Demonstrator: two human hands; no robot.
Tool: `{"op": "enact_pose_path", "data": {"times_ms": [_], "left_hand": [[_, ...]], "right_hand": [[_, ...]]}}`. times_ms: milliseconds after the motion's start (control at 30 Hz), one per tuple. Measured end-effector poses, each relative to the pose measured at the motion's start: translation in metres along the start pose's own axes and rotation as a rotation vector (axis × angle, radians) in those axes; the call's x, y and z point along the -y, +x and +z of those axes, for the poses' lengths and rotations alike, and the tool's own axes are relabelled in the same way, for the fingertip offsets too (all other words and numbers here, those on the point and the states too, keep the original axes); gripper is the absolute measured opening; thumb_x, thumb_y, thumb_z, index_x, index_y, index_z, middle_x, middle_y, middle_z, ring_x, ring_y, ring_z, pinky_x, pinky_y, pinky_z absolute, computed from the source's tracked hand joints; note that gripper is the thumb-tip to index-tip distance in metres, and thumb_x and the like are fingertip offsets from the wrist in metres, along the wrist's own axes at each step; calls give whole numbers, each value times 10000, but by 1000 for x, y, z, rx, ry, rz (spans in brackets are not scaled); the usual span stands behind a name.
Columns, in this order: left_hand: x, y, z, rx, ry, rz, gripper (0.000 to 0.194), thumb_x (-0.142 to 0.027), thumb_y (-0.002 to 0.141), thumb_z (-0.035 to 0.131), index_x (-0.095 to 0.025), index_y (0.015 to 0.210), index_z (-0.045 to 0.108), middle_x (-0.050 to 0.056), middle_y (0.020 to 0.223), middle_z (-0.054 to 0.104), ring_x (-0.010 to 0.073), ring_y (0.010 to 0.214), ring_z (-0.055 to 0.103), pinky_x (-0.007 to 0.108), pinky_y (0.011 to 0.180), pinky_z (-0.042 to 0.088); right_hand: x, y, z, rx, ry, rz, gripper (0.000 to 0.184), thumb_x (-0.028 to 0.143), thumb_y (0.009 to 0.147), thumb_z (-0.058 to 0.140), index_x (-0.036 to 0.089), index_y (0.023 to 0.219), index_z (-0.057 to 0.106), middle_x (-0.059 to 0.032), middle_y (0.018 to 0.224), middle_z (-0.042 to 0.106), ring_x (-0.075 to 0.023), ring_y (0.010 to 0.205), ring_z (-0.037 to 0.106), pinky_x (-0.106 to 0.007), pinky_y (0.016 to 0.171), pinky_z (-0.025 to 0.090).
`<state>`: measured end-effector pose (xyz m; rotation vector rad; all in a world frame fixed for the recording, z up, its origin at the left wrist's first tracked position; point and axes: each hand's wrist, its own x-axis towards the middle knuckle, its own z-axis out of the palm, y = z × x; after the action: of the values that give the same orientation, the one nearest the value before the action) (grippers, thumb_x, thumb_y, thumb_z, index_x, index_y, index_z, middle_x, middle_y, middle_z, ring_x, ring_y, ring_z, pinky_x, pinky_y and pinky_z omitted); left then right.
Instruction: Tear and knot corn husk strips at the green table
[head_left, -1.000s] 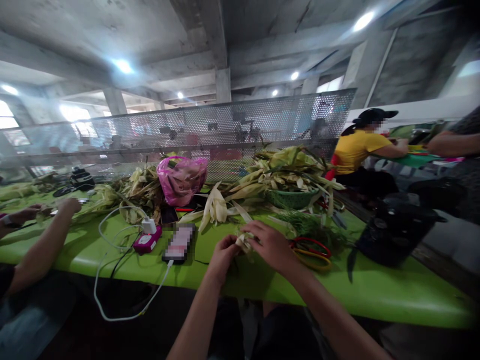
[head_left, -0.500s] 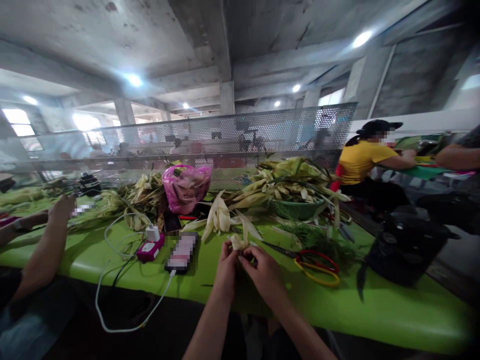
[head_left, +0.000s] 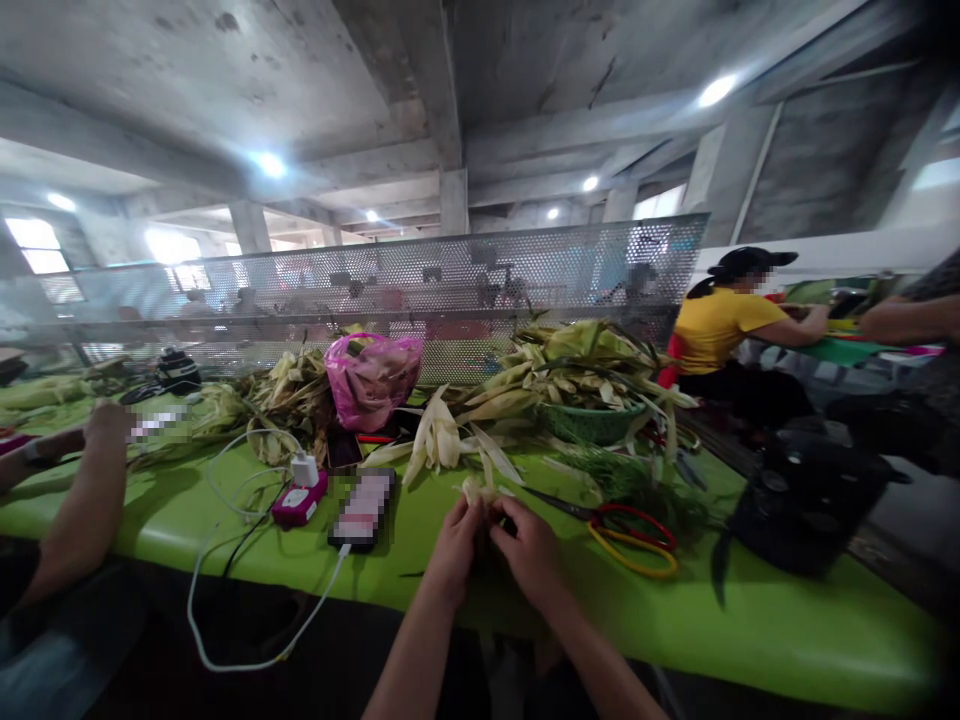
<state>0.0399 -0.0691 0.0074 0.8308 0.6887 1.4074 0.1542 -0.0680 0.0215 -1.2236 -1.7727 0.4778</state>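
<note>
Between my two hands is a pale folded corn husk, above the near part of the green table. My left hand pinches it from the left, thumb and fingertips pressed together. From the other side my right hand grips it with bent fingers. Fingers hide the lower part of the husk. Just beyond the hands lie loose pale husks. Scissors with red and yellow handles rest to the right of my right hand.
A green basket heaped with husks stands behind. Left of it are a pink plastic bag, a charging phone and a purple power socket. A black bag is at right. Co-workers sit on both sides; a perforated screen runs behind.
Both hands have shifted slightly downward and closer together, still holding the husk. The co-worker's arm at left has moved a little left. The view has shifted slightly.
</note>
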Motion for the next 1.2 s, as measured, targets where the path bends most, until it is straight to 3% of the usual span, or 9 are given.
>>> {"op": "enact_pose_path", "data": {"times_ms": [233,433,600,733,867,933,1033,1100,1200], "left_hand": [[3,5,3,-148,105,78,443,-570,687,711,-152,810,631,-24,660,569,129,637,517,229,610,391],[-1,4,2,-131,211,170,426,-560,694,704,-159,825,646,6,771,610,153,750,539,233,711,403],[0,4,2,31,298,139,385,-528,721,692,-170,860,673,27,796,632,160,761,542,229,720,393],[6,6,2,92,319,95,386,-533,716,695,-165,828,660,-17,639,545,115,582,435,215,579,332],[6,8,5,149,298,115,377,-482,703,724,-160,893,684,21,768,626,146,708,507,237,704,386],[6,7,7,185,292,132,353,-463,713,716,-163,897,690,46,844,663,187,824,548,273,814,396],[6,5,10,211,321,130,321,-450,724,700,-175,890,687,49,853,678,217,874,561,310,860,394],[7,3,12,215,346,107,304,-446,706,708,-175,841,680,40,806,671,214,830,560,310,821,406],[7,1,14,218,366,77,290,-429,685,725,-168,800,672,32,765,658,202,782,554,299,781,411]], "right_hand": [[-2,-16,0,78,-12,-11,90,132,689,490,216,659,494,-5,718,581,-183,678,544,-283,627,382],[-2,-19,-18,235,-52,-20,61,178,736,545,211,685,553,-2,705,597,-182,668,545,-280,610,369],[-12,10,-36,-21,117,48,304,407,801,597,205,1027,620,-20,785,630,-186,655,560,-291,609,430],[-23,24,-34,-21,202,18,226,417,784,601,193,780,629,-20,752,623,-202,738,589,-297,676,470],[-29,24,-29,-75,201,27,240,407,813,546,193,713,586,-17,684,596,-194,670,570,-306,637,478],[-27,24,-33,-110,184,24,206,386,779,587,192,836,621,-38,791,629,-206,712,577,-333,676,486],[-15,28,-47,-148,102,-49,467,306,671,708,235,1123,615,-74,1135,603,-249,971,557,-400,886,434],[-4,33,-56,-58,-65,-185,400,291,682,721,263,1079,676,-76,1189,596,-276,1102,505,-430,973,361],[8,39,-61,148,-132,-232,102,257,680,738,252,781,742,-57,1020,686,-267,1027,537,-409,930,363]]}}
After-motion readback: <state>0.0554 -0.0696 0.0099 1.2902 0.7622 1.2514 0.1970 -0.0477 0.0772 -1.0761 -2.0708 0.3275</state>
